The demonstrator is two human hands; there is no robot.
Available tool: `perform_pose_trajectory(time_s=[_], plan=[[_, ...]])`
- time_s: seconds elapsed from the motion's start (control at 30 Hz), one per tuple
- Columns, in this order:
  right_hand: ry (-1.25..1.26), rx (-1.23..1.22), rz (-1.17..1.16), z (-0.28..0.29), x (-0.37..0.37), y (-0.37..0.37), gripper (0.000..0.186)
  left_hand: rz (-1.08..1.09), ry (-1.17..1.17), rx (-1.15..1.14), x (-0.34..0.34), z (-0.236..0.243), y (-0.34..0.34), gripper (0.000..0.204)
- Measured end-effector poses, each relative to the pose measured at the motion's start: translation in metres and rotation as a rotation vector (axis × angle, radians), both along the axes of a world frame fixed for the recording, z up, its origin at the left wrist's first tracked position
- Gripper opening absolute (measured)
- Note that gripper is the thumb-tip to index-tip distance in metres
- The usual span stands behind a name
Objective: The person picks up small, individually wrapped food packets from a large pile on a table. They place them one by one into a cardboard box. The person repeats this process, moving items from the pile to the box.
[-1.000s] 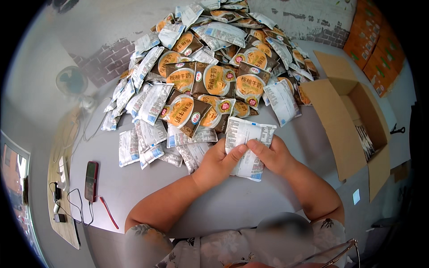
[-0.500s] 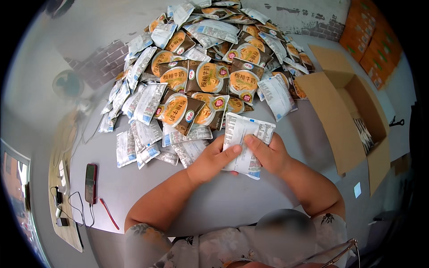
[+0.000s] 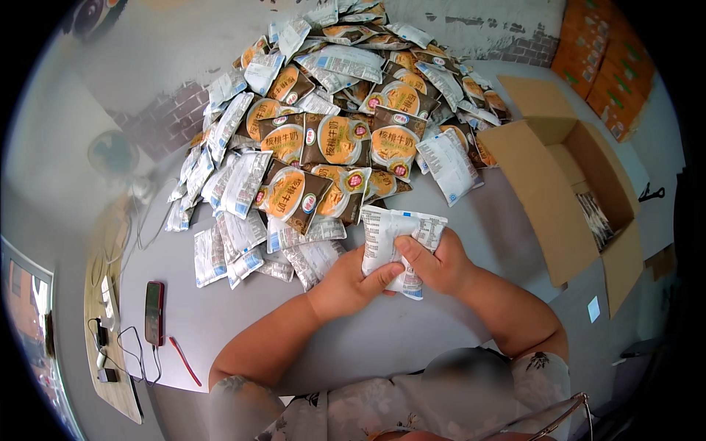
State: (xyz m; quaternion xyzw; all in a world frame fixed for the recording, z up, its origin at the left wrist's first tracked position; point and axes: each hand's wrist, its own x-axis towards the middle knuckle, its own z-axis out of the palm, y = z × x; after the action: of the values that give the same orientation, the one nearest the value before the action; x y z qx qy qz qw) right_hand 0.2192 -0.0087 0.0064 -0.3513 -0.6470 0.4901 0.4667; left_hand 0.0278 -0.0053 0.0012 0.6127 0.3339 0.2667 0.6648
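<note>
A white-backed milk pouch (image 3: 381, 234) with small print is gripped between both my hands above the near part of the table. My left hand (image 3: 351, 283) closes on its lower left, thumb lying across the face. On the right side my right hand (image 3: 435, 263) pinches it, thumb pressed on the middle. The fingers behind the pouch are mostly hidden. Just beyond it rises a big heap of similar pouches (image 3: 337, 140), some with brown and orange fronts up, others white side up. Several white-side pouches (image 3: 316, 259) lie close to my left hand.
An open cardboard box (image 3: 526, 198) stands at the right, with pouches (image 3: 594, 219) inside. Orange cartons (image 3: 607, 66) are stacked at the far right. To the left lie a phone (image 3: 154, 312) on a cable, a red strip (image 3: 185, 360) and a wooden board (image 3: 118, 393) with chargers.
Both hands have drawn the pouch slightly left and nearer, and my thumbs have shifted on it. The whole view has moved a little; the heap looks the same.
</note>
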Motion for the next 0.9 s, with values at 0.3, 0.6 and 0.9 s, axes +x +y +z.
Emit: perform_pose_trajectory(time_s=[0.3, 0.6, 0.9], plan=[[-0.074, 0.045, 0.02, 0.005, 0.001, 0.001, 0.027, 0.014, -0.131, 0.018, -0.005, 0.003, 0.008, 0.048], [-0.167, 0.161, 0.048, 0.001, -0.003, -0.004, 0.031, 0.284, 0.025, 0.28, 0.002, -0.001, -0.003, 0.044], [-0.314, 0.187, 0.001, 0.003, -0.001, -0.006, 0.039, 0.291, -0.051, 0.331, -0.003, -0.022, 0.007, 0.049]])
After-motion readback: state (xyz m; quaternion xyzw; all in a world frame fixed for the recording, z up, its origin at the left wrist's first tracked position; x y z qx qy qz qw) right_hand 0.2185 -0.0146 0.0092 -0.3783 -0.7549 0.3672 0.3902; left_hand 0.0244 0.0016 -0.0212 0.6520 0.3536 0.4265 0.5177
